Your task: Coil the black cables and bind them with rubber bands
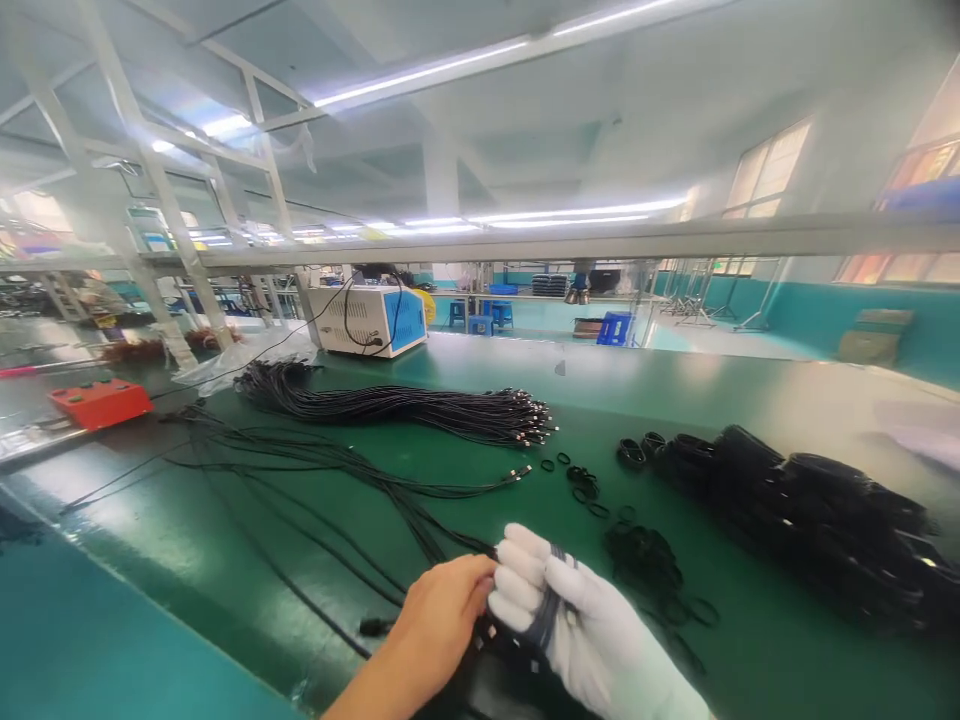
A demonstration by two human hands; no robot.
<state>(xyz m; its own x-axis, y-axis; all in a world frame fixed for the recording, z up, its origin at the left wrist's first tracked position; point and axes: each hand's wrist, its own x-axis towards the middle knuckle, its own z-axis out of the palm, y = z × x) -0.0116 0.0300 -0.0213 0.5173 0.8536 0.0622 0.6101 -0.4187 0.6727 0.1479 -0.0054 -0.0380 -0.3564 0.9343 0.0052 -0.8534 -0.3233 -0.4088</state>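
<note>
Gripping a thin black cable [550, 603], my right hand [581, 625], in its white cloth glove, has the fingers pressed together and curled, with the cable looped in several turns around them. My bare left hand [439, 622] sits just beside it on the left, touching the gloved fingertips. Its fingers are closed down on the same cable where it leaves the loops (the very tips are tucked out of sight, so I cannot tell exactly how they pinch).

From between my hands the cable's loose length trails ahead and to the left across the glossy green table top [225, 560], among other loose black cable strands [322, 470]. A small black plug end [373, 627] lies on the table just left of my left hand.

Ahead of my right hand, a scatter of small black rubber rings [583, 487] lies on the green surface. Farther ahead of my left hand is a thick bundle of long black cables with metal-tipped ends [420, 405]. Well off to the right of the glove runs a long heap of coiled black cables [810, 510]. Far beyond the bundle stands a white-and-blue metal box [371, 318], and far to the left of both hands sits a flat orange-red box [101, 402].
</note>
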